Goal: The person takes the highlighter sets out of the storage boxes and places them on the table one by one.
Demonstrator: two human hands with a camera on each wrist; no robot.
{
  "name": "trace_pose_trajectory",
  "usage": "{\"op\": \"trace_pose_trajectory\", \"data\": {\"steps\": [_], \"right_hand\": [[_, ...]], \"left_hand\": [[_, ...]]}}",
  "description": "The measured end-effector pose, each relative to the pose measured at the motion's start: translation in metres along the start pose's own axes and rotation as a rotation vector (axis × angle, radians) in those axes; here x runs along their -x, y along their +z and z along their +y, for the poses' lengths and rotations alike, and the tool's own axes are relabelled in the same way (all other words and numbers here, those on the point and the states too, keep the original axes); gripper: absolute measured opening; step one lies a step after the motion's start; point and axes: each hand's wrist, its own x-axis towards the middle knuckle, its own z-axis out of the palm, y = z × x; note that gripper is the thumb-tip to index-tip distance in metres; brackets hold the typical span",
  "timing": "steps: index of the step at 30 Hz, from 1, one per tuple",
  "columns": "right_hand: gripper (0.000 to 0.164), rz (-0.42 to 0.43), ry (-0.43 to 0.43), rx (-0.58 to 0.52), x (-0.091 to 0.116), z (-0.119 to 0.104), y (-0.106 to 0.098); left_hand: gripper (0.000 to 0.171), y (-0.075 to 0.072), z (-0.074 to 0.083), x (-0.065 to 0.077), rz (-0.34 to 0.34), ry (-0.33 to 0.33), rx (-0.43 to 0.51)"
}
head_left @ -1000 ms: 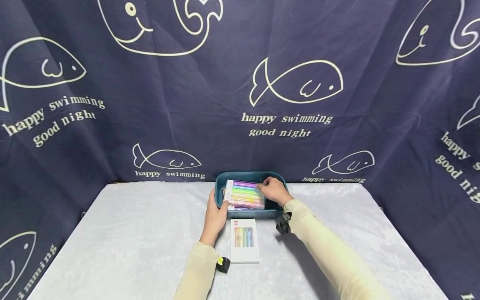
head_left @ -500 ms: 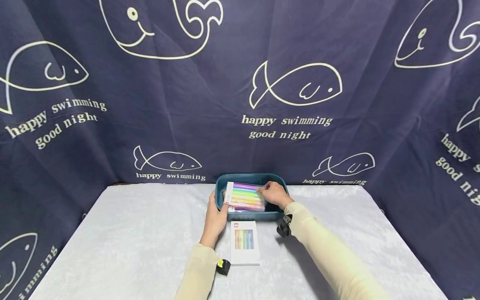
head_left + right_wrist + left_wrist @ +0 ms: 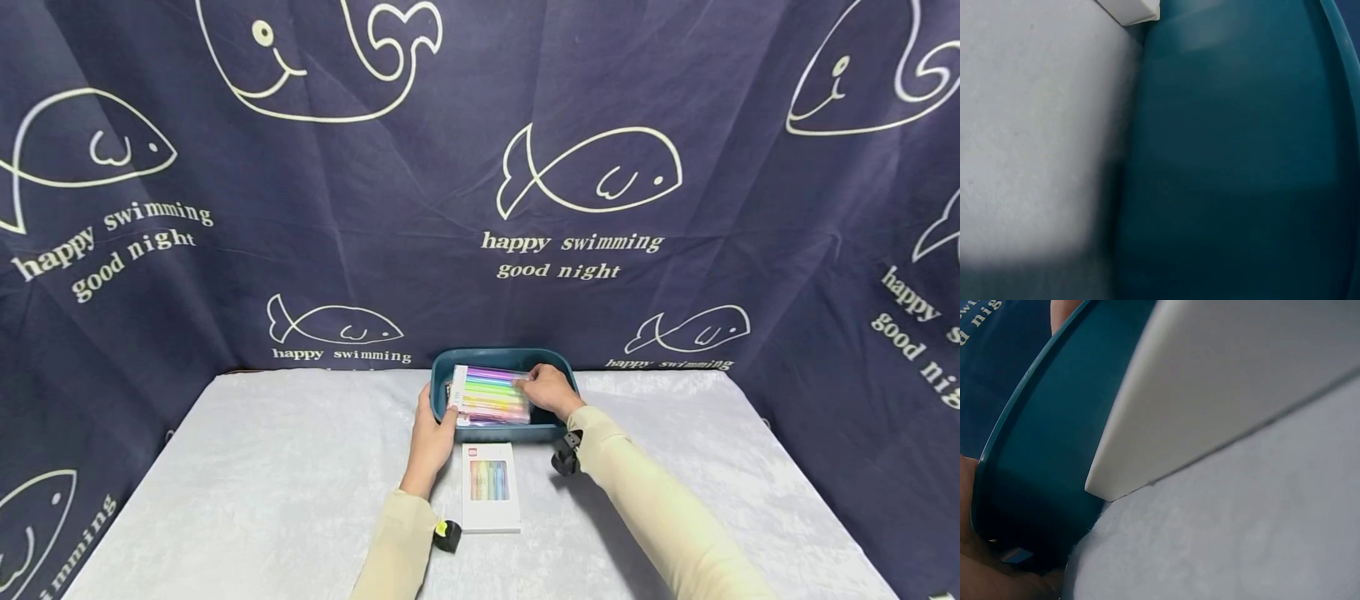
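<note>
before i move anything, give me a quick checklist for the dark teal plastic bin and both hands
1. Left hand gripping the dark teal plastic bin at its left side: ok
2. Right hand at the right end of the flat clear pack of rainbow-coloured pens: ok
3. Pack within the bin's rim: ok
4. Pack resting on the bin's bottom: cannot tell, underside hidden
5. Front of bin free: not ok, a white rectangular windowed box lies there

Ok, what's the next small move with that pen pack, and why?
Probably lift the pen pack slightly with the right hand: that hand is at the pack's right end, while the left hand grips the bin at its left side, which should steady it.
</note>
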Motion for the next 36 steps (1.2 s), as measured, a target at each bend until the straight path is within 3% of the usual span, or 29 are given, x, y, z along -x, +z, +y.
{"op": "trace_pose_trajectory", "data": {"steps": [13, 26, 36], "right_hand": [[0.041, -0.008, -0.007, -0.060, 0.0029, 0.0001, -0.0030], [0.028, -0.087, -0.047, -0.274, -0.0003, 0.0023, -0.0052], [0.027, -0.109, -0.092, -0.217, 0.0016, -0.0001, -0.0075]], "left_hand": [[0.063, 0.0000, -0.0034, 0.0004, -0.001, 0.007, 0.000], [0.064, -0.0007, 0.0002, -0.0009, -0.007, 0.013, 0.010], [0.064, -0.0022, 0.0006, -0.0003, -0.002, 0.006, 0.011]]}}
